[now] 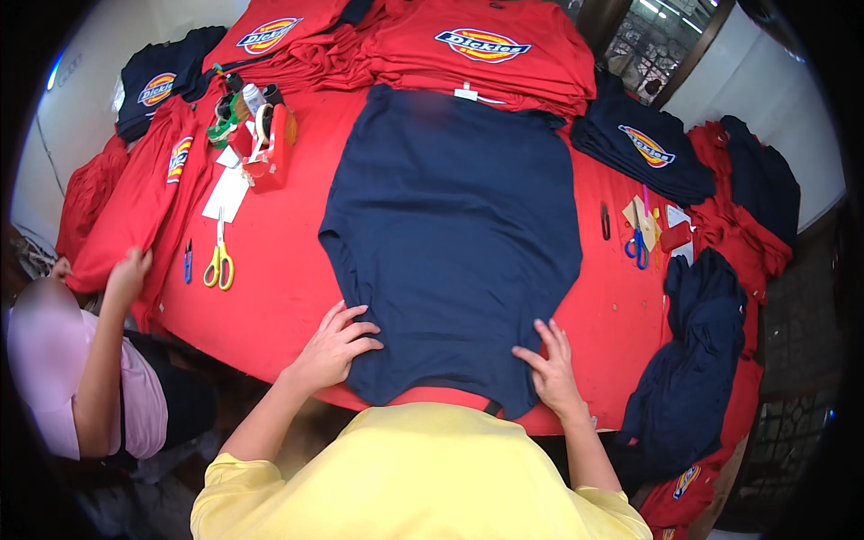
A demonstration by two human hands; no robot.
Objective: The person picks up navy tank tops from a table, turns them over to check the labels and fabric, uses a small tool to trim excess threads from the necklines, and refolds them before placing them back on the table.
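Note:
A navy blue T-shirt [454, 234] lies spread flat, back side up, on a red-covered table [288, 288]. My left hand [335, 346] presses flat on the shirt's near left edge with fingers spread. On the near right edge rests my right hand [552, 371], also flat with fingers apart. Neither hand grips anything. My yellow top fills the lower middle of the view.
Stacks of red shirts [477, 49] and navy shirts [643, 148] line the far edge. Yellow-handled scissors [219, 261], a red tape dispenser [268, 148] and white paper lie left; blue scissors [637, 245] right. A person in pink [63, 360] handles a red shirt at left. A crumpled navy garment [697, 360] hangs right.

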